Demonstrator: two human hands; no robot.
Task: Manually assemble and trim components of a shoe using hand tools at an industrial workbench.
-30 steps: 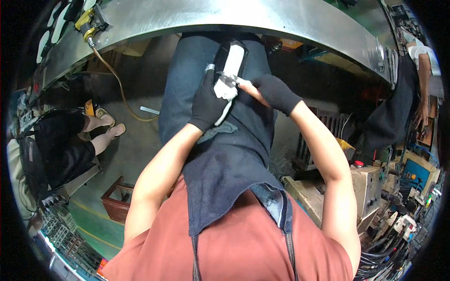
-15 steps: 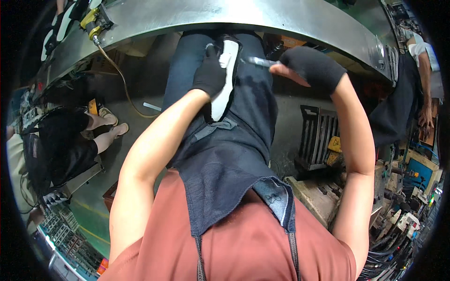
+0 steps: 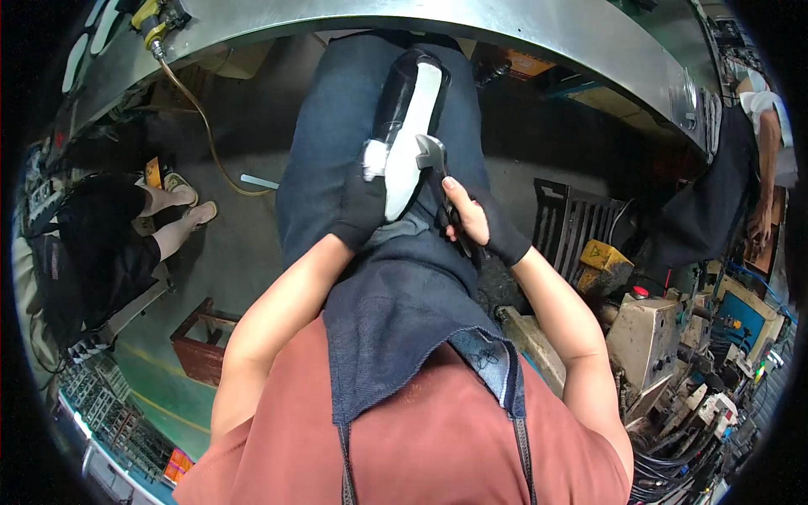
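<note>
Shoe (image 3: 413,139) lies on the lap (image 3: 324,126), white bottom up, maybe so it shows well. The left hand (image 3: 360,202) has fingers bent snugly round its near end, likely to stop wobbles; the right hand's (image 3: 475,223) fingers wrap a metal tool (image 3: 433,156).

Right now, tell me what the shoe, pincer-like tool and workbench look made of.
Shoe upper: glossy black leather or a synthetic, going by its sharp highlights.
Underside: matte white; material unclear.
Pincer-like tool: the head looks like bare steel, given its grey sheen.
Workbench: probably stainless sheet metal, from its smooth silvery reflections.
</note>
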